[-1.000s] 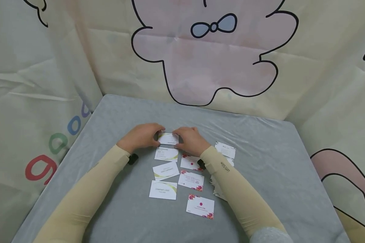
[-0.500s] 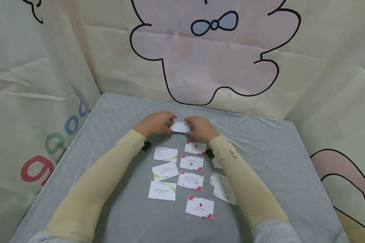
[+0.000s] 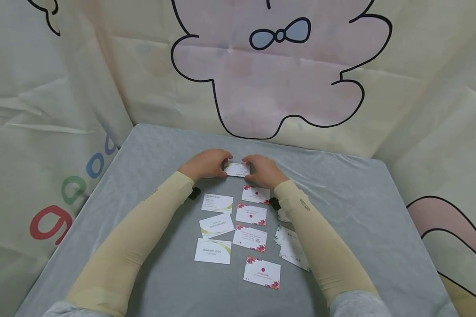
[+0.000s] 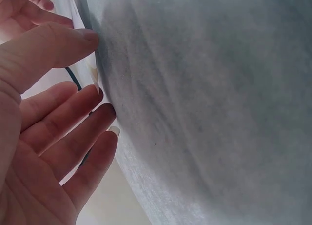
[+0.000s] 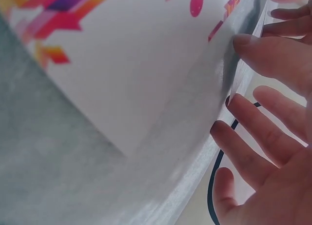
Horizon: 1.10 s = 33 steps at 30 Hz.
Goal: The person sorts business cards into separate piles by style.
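A white business card (image 3: 237, 169) with a yellow-green curved band lies between both hands at the far side of the grey table. My left hand (image 3: 207, 165) pinches its left end, thumb on the near edge and fingers at the far edge. At the right end my right hand (image 3: 265, 171) grips it the same way. In the left wrist view the card shows only as a thin edge beside the thumb (image 4: 63, 47). The right wrist view has the fingertips (image 5: 237, 102) right at the card's edge, close over the cloth.
Nearer me, several yellow-green cards (image 3: 212, 251) form a left column. Several red-flowered cards (image 3: 262, 272) run down the middle. Leaf-edged cards (image 3: 292, 248) lie at the right, partly under the right forearm. A printed curtain (image 3: 285, 97) stands behind the table (image 3: 162, 145).
Both hands have carried the business card from the top of the left column away and to the right. Over the last half second they have stayed nearly in place.
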Available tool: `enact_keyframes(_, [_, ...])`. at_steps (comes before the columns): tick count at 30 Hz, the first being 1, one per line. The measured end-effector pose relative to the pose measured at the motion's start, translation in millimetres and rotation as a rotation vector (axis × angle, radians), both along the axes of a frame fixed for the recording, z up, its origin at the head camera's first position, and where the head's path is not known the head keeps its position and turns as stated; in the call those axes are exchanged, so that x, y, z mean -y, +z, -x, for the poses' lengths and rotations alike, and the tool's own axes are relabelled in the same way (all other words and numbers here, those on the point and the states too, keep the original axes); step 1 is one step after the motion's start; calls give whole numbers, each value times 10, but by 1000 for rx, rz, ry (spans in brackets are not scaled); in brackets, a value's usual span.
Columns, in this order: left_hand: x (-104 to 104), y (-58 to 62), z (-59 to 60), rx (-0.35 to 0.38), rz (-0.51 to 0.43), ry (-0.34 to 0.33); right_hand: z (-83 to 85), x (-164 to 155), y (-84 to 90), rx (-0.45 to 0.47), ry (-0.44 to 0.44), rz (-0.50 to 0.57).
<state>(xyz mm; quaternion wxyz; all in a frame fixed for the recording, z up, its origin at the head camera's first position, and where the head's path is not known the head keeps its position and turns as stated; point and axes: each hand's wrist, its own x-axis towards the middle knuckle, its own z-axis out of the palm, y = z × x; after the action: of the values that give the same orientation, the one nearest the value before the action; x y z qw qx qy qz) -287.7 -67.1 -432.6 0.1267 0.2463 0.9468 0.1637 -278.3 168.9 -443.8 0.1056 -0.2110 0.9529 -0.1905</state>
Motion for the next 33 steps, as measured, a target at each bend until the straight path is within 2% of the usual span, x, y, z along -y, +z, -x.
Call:
enact_keyframes(13, [-13, -69, -4, 1, 19, 17, -15, -14, -29, 9, -7, -3])
enact_keyframes(19, [54, -91, -68, -2, -12, 27, -47, -34, 0, 0, 8, 1])
enact_keyframes(22, [119, -101, -153, -18, -28, 31, -101, -41, 19, -11, 13, -5])
enact_keyframes(26, [237, -96, -329, -49, -42, 25, -233, 0, 49, -41, 28, -9])
enact_keyframes(30, [360, -76, -571, -72, -69, -5, -476, 117, 89, -66, 99, 3])
enact_keyframes(33, [456, -73, -779, -62, -94, -35, -700, 226, 92, -73, 160, -8])
